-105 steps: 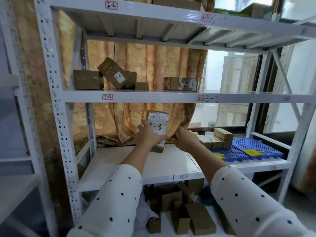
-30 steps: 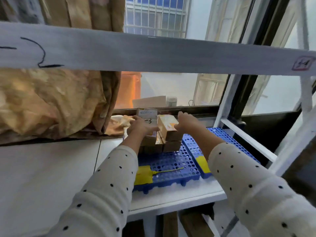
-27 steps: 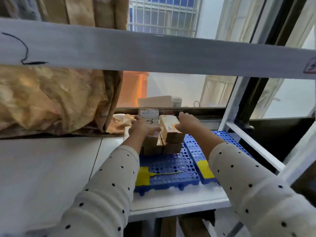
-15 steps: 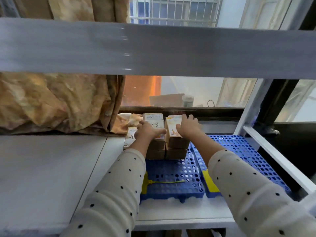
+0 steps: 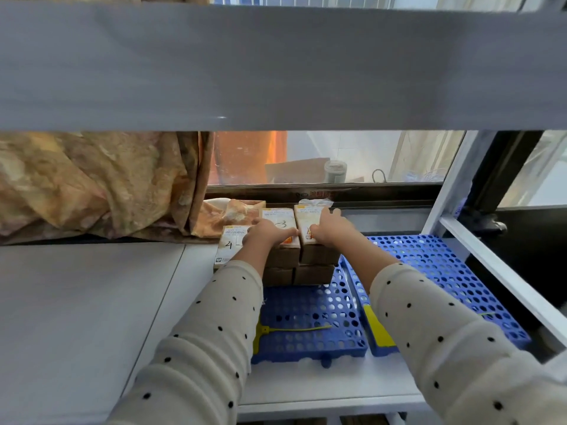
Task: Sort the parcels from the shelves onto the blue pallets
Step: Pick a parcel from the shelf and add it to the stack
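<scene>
Since half a second ago the view has dropped closer under the upper shelf beam (image 5: 276, 65), and both hands have slid forward to lie flat on the top parcels rather than gripping them; left hand (image 5: 266, 235) rests palm-down, fingers fairly straight, on the parcel marked "3" (image 5: 280, 223); right hand (image 5: 329, 226) lies likewise on the parcel beside it (image 5: 306, 219), fingers spread, nothing pinched; the two top parcels touch side by side, stacked on a lower layer of brown boxes (image 5: 299, 274) at the far end of the left blue pallet (image 5: 310, 317); a parcel marked "4" (image 5: 229, 245) sits just left of the stack, at the pallet's far left corner, partly hidden by the left arm; a yellow tag with a thin tail (image 5: 290, 329) lies on the near part of that pallet; the right blue pallet (image 5: 435, 271) touches the left one along its right edge, with a yellow label (image 5: 379, 329) near its front; both pallets sit on the white shelf (image 5: 92, 302); patterned curtain (image 5: 101, 182) hangs behind the pallet, to its left; window (image 5: 337, 157) directly behind the stack.
</scene>
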